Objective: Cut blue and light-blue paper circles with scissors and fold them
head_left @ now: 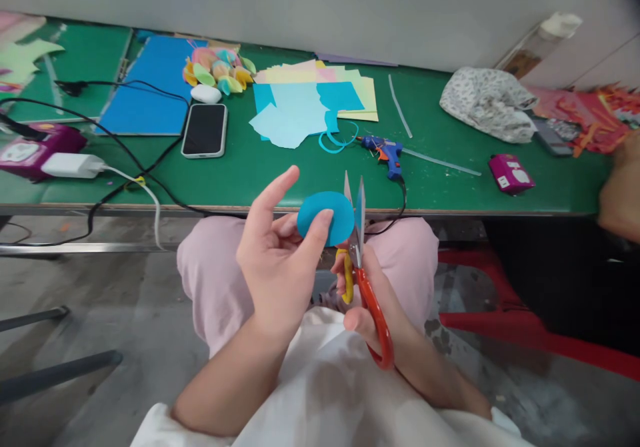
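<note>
My left hand [280, 274] pinches oval blue paper [343, 224] mid-face, leaving its rim free; my right hand [387, 300] parts red-and-yellow-handled steel scissors [362, 227] beside that thumb [325, 220].

And here our left hand [280, 260] pinches a rounded blue paper piece [310, 224], while our right hand [373, 300] holds scissors [361, 247], blades parted, right beside its edge, above our lap!

No text is legible, even on the purple box [511, 172]
</note>
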Action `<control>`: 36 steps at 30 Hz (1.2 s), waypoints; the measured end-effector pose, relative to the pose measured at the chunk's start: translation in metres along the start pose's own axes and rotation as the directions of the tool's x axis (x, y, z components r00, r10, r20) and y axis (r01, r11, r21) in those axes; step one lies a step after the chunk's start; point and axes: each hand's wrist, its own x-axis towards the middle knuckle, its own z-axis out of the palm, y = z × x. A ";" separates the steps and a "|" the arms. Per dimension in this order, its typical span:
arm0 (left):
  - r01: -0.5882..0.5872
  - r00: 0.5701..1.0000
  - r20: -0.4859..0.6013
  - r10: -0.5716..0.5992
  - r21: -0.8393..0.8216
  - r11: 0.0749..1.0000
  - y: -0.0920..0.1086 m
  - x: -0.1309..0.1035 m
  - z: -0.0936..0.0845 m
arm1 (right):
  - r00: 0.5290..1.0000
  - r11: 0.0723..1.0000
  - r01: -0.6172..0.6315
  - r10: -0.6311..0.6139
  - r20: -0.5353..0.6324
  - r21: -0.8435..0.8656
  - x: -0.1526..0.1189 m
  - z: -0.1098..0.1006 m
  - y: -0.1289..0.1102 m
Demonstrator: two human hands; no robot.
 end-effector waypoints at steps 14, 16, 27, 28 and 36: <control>0.009 1.000 0.000 -0.009 -0.004 1.000 -0.002 -0.001 0.002 | 0.997 0.996 -0.075 0.074 0.017 0.048 0.002 0.000 -0.004; 0.017 1.000 0.007 -0.017 -0.001 1.000 -0.002 0.000 0.001 | 0.997 0.995 -0.077 0.077 0.012 0.064 0.002 0.000 -0.004; 0.045 0.999 0.018 -0.044 -0.009 0.999 0.000 0.000 0.000 | 0.998 0.993 -0.055 0.058 -0.029 0.102 -0.001 0.004 0.007; 0.045 0.999 0.017 -0.045 -0.009 0.999 0.000 0.001 0.001 | 0.998 0.993 -0.060 0.064 -0.029 0.100 -0.001 0.004 0.008; 0.013 1.000 0.023 -0.013 -0.005 1.000 -0.006 0.003 -0.002 | 0.994 0.986 -0.102 0.105 -0.018 0.131 -0.002 0.003 0.009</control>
